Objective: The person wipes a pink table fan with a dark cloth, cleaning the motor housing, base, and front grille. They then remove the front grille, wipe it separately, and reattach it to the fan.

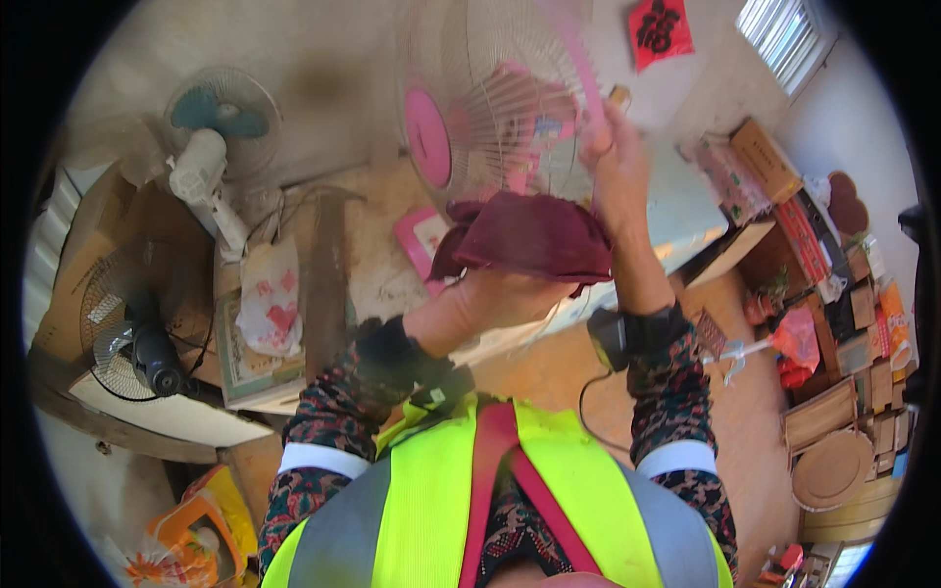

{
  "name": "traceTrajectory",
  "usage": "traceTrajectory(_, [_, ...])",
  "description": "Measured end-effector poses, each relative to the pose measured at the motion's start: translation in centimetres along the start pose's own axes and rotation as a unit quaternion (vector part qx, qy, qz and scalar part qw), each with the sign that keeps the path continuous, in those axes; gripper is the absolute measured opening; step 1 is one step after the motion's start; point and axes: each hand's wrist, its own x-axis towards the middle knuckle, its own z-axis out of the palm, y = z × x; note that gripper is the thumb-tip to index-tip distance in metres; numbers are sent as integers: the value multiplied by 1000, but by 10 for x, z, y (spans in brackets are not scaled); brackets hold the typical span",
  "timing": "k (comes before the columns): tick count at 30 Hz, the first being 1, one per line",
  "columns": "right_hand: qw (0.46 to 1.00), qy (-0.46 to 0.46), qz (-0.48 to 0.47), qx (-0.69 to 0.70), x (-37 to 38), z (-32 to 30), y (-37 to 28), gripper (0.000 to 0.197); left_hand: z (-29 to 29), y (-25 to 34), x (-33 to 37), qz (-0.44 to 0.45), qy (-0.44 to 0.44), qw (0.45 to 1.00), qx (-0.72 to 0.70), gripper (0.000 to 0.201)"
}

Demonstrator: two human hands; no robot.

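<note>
A pink fan with a wire guard [495, 69] stands in front of me, its round pink centre cap [428, 137] facing left. My right hand [619, 167] is raised and closed on the guard's pink rim, slightly blurred. Lower down, my left hand [490, 302] holds a dark red cloth [529, 235] against the underside of the guard. The cloth covers most of that hand's fingers. Below the guard, part of the fan's pink base [417, 240] shows on the worktop.
A white fan with teal blades [201, 167] and a black fan [152, 343] stand at the left. Near them, a white plastic bag [270, 299] rests on a box. Boxes and a round brown lid [831, 470] crowd the right side.
</note>
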Motion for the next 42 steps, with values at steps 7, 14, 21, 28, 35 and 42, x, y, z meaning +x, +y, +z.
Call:
traceTrajectory(7, [998,-37,20,-57,-1,1,-8,70,-22,-57,25,-209,138,965,-73,29])
traceTrajectory(14, [994,3,9,-105,-6,0,-3,62,-9,-139,-12,-445,201,863,-125,22])
traceTrajectory(21, [1000,2,-15,21,-11,12,3,97,-12,-155,8,-466,240,794,-307,19])
traceTrajectory(28, [992,-63,-70,-89,-15,7,1,120,-45,-91,93,-84,106,989,-53,30])
traceTrajectory(35, [997,-70,2,-44,-16,4,-6,114,-48,-147,157,-78,46,989,117,21])
traceTrajectory(42, [992,-82,-40,-88,-17,7,5,119,-25,-221,39,-363,154,918,-41,24])
